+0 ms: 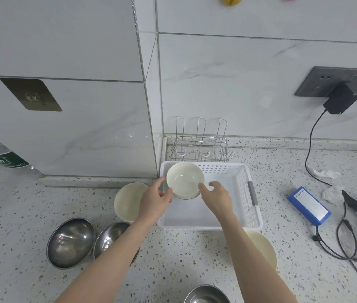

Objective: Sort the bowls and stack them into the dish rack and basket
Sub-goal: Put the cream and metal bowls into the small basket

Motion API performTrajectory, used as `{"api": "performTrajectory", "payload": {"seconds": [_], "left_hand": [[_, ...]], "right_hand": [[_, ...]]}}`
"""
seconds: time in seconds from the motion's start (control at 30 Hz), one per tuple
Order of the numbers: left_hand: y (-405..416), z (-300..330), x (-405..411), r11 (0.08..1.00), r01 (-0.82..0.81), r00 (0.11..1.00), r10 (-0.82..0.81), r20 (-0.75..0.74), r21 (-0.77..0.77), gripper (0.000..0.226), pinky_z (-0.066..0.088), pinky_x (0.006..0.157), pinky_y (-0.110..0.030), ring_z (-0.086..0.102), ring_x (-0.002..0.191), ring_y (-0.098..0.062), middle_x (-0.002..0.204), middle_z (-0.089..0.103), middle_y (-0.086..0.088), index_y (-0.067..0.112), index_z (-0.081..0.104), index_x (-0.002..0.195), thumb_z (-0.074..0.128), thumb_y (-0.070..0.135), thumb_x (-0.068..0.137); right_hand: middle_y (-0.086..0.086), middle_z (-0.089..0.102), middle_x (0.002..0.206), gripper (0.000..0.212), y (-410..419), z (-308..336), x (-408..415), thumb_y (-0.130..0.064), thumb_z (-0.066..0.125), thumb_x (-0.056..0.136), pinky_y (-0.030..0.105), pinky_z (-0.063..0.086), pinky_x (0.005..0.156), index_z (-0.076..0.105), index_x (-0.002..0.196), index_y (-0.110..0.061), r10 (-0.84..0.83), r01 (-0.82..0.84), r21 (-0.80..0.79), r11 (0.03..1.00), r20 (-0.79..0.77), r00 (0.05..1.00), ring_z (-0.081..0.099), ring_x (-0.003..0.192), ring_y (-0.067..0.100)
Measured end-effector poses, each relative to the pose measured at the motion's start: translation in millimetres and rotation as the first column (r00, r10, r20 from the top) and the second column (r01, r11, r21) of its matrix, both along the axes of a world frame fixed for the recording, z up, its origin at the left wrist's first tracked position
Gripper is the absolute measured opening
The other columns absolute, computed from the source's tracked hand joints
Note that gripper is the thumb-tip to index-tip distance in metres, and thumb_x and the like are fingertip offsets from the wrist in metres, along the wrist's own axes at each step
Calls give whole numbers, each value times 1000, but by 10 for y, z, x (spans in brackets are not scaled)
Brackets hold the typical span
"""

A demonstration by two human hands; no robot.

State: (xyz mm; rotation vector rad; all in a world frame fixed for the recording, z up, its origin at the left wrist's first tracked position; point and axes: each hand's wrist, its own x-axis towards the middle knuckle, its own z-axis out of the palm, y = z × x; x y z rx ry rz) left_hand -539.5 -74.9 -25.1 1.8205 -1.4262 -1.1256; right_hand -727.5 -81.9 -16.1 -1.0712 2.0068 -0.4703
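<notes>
Bowl: a cream bowl (184,179) is held upright over the far left corner of the basket (247,206), with what looks like a second bowl's rim showing just under it.
Left hand: the left hand (156,199) grips the bowl's left rim, thumb at the near edge and a finger up the outer side.
Right hand: the right hand (218,196) touches the bowl's right rim with the thumb; the other fingers are loosely curled beside it, so a full grip cannot be told.
Basket: white, perforated, with a grey handle on its right wall, set on the worktop (20,204) against the wall corner.
Rack: a wire rack (201,145) stands just behind the basket, at the worktop's back edge.
Other cream bowls: one (127,201) sits just left of the basket, partly under the left wrist; another (263,248) lies near the basket's front right corner, behind the right forearm.
Steel bowls: two (70,242) (109,237) sit side by side at front left; a third (206,295) is cut off by the front edge.
Right side: a blue box (308,205) and cables (348,243) lie well apart from the basket.
</notes>
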Motion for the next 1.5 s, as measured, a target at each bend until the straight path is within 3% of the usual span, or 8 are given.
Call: {"api": "performTrajectory", "payload": {"seconds": [0.1, 0.17, 0.33, 0.8, 0.97, 1.13, 1.37, 1.5], "left_hand": [[13, 20, -7, 1000, 18, 1000, -18, 2, -15, 49, 38, 49, -12, 60, 58, 11, 73, 72, 3, 31, 45, 145, 58, 31, 98], [18, 23, -8, 1000, 14, 1000, -14, -4, -14, 50, 37, 49, -11, 61, 60, 12, 72, 71, 3, 31, 45, 146, 58, 31, 98], [28, 29, -14, 1000, 11, 1000, -11, -3, -17, 49, 38, 49, -12, 60, 60, 13, 74, 71, 4, 32, 44, 146, 57, 31, 98], [23, 27, -14, 1000, 9, 1000, -9, -26, -1, 51, 41, 55, -18, 61, 61, 12, 77, 72, 4, 31, 42, 148, 56, 28, 99], [87, 85, 105, 999, -41, 988, 39, -148, -11, 33, 44, 63, -22, 66, 77, -4, 79, 71, 3, 27, 55, 131, 56, 28, 98], [190, 132, 597, 960, -261, 965, 262, -12, -101, 10, 40, 60, -23, 59, 82, -10, 97, 66, 1, 22, 61, 104, 58, 28, 95], [218, 10, 1188, 965, -243, 950, 216, 226, 97, 45, 43, 79, -35, 58, 104, -29, 121, 57, -11, 5, 52, 130, 63, 24, 90], [191, -49, 1277, 973, -118, 966, 66, 250, 200, 17, 49, 68, -36, 61, 73, -25, 87, 68, -10, 10, 62, 84, 59, 27, 87]], "right_hand": [[8, 73, 98, 46, 38, -15, 11, -50, 52, 91, 25, 39, 50, 61, 118, -14, -118, 98, 79, 992, 321, 940, 57, 57, 16], [12, 72, 94, 32, 43, 1, 17, -45, 54, 93, 22, 29, 42, 64, 103, -17, -164, 139, 90, 986, 416, 894, 48, 50, 14], [12, 70, 87, 21, 44, 65, 19, -42, 58, 93, 20, 26, 38, 62, 84, -23, -196, 165, 108, 980, 461, 865, 44, 50, 13], [9, 65, 92, 21, 136, 122, 131, -45, 56, 95, 18, 26, 37, 60, 85, -26, -219, 179, 127, 976, 502, 837, 43, 53, 13], [3, 52, 109, 48, 213, 221, 221, -53, 39, 98, 21, 26, 42, 50, 129, -16, -118, 50, 166, 985, 434, 893, 47, 62, 13], [1, 58, 114, 56, 477, 256, 246, -33, 49, 98, 23, 33, 50, 34, 148, -15, -150, 164, 0, 986, 411, 899, 49, 68, 12], [-7, 71, 100, 27, 1007, 318, 157, -23, 52, 97, 19, 32, 42, 56, 124, -20, -268, 358, -89, 930, 504, 821, 46, 59, 12], [-4, 73, 96, 22, 1263, 275, 91, -22, 53, 98, 19, 32, 39, 58, 119, -19, -348, 442, -70, 894, 512, 785, 45, 59, 13]]}}
